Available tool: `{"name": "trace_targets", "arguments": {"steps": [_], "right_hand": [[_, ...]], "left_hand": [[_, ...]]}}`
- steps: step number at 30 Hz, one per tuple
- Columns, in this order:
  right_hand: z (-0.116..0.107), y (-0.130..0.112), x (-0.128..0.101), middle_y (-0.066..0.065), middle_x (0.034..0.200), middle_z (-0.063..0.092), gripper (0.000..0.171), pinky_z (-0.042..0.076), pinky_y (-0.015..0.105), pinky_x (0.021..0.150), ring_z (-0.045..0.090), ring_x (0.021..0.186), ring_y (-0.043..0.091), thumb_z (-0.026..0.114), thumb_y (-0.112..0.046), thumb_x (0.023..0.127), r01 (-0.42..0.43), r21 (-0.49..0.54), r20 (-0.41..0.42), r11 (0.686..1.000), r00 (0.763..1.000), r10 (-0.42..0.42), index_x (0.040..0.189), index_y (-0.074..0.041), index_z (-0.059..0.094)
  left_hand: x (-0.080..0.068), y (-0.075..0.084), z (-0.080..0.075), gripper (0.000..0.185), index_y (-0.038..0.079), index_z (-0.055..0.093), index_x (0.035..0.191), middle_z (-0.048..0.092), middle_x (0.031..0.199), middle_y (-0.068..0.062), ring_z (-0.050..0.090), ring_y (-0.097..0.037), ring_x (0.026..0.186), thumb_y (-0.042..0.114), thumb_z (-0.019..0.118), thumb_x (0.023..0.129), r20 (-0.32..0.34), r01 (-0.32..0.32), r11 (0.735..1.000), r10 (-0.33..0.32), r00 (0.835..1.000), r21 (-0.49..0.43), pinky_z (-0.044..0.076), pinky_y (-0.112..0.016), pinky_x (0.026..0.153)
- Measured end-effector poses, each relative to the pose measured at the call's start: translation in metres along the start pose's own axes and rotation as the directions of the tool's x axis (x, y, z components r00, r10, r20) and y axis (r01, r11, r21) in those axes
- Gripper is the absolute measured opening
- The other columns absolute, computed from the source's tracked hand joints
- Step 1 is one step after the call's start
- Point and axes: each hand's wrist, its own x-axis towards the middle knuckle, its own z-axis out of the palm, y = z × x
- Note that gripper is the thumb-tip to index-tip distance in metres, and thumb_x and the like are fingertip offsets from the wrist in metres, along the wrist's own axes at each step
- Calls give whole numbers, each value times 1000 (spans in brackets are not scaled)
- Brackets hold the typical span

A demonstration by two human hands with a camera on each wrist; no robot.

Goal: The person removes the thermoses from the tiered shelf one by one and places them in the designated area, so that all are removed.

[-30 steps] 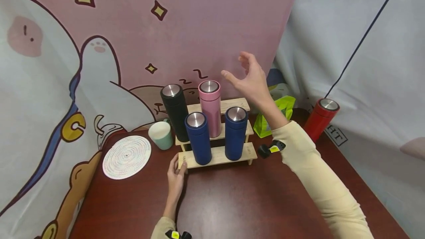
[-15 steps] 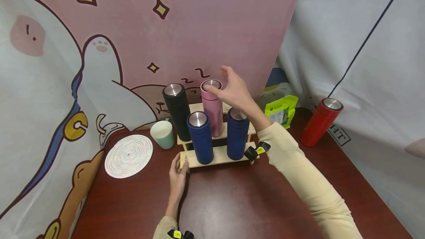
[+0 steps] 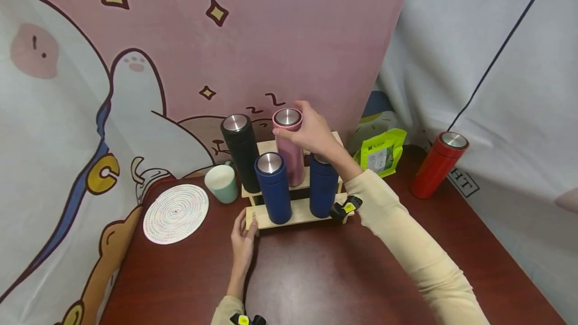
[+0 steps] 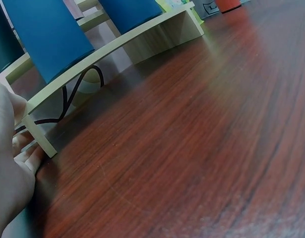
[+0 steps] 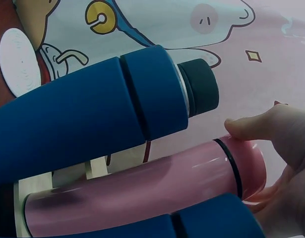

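Note:
My right hand (image 3: pixel 293 123) grips the upper part of a pink bottle (image 3: pixel 291 164) that stands on the middle step of a stepped wooden rack (image 3: pixel 300 211). In the right wrist view my thumb (image 5: pixel 251 126) lies on the pink bottle (image 5: pixel 142 198) by its cap seam. My left hand (image 3: pixel 244 237) rests on the table with its fingers against the rack's front left end, where the left wrist view shows the hand (image 4: pixel 8 163) at the rack's leg (image 4: pixel 40 141). A black bottle (image 3: pixel 239 152) and two blue bottles (image 3: pixel 272 187) (image 3: pixel 323 187) share the rack.
A mint cup (image 3: pixel 221 183) and a woven round mat (image 3: pixel 176 213) lie left of the rack. A green pouch (image 3: pixel 381 152) and a red bottle (image 3: pixel 438 164) stand at the right. A cartoon backdrop hangs close behind. The dark wooden table (image 3: pixel 325 280) spreads in front.
My right hand came down and to the left from open air above the rack and closed around the pink bottle's top. The left hand stayed at the rack's end.

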Motion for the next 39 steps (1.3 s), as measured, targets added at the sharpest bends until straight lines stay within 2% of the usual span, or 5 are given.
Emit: {"name": "trace_targets", "arguments": {"steps": [5, 13, 21, 32, 39], "right_hand": [[1, 2, -3, 23, 140, 55, 84, 51, 48, 102, 58, 124, 36, 81, -34, 85, -19, 12, 26, 1000, 999, 19, 147, 2, 38], [-3, 9, -5, 20, 131, 61, 73, 54, 47, 97, 62, 116, 33, 82, -36, 85, -28, 2, 1, 1000, 1000, 28, 139, 0, 48], [-19, 21, -10, 19, 129, 64, 70, 53, 48, 97, 61, 116, 34, 81, -37, 85, 1, -1, -71, 1000, 997, -1, 137, 0, 52], [-41, 38, -18, 20, 130, 62, 76, 53, 47, 94, 61, 113, 33, 81, -40, 84, -19, 11, -150, 1000, 988, 21, 140, 0, 49], [-54, 46, -22, 17, 132, 61, 76, 54, 47, 94, 62, 110, 32, 80, -44, 85, -31, 36, -204, 999, 978, 38, 142, -3, 49]], "left_hand": [[-1, 1, 1, 53, 1, 46, 149, 56, 142, -25, 62, -4, 104, 3, 62, 99, -6, -4, 1000, 4, 1000, 14, 51, -15, 82], [-2, 0, 2, 52, 2, 47, 149, 57, 142, -23, 60, -3, 103, 7, 63, 100, -7, -13, 999, 13, 1000, 32, 51, -17, 81], [-4, 1, 2, 53, 0, 45, 150, 57, 141, -27, 63, -5, 89, 5, 62, 100, 7, -8, 1000, 8, 1000, 0, 51, -18, 77], [-3, 1, 2, 53, -1, 45, 150, 56, 141, -28, 63, -2, 94, 4, 62, 100, 6, -10, 1000, 10, 1000, -8, 52, -17, 77], [-2, 2, 0, 53, 1, 45, 150, 56, 142, -25, 62, -3, 100, 7, 62, 100, -1, -12, 1000, 12, 1000, 20, 51, -17, 80]]}}
